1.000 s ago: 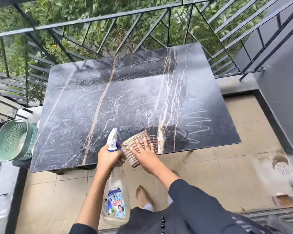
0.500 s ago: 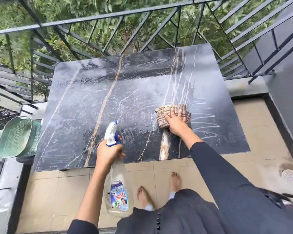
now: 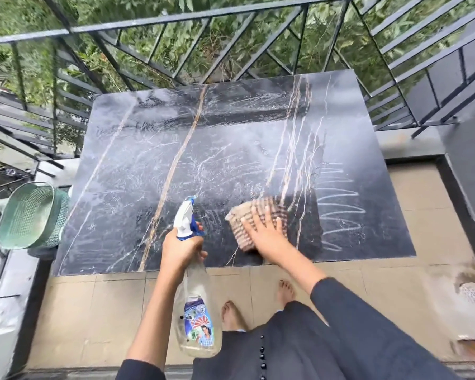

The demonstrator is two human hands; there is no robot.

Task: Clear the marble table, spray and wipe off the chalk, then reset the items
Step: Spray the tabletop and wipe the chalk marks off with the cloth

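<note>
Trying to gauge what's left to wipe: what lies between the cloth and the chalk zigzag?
Head view: only bare marble table, a darker strip with nothing standing on it, separates cloth from chalk zigzag.

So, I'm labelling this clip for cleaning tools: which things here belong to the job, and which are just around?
In use: black marble table, white chalk zigzag, striped brown cloth under the right hand, clear spray bottle in the left hand.
Just around: green mesh basket, black metal railing, floor drain.
</note>
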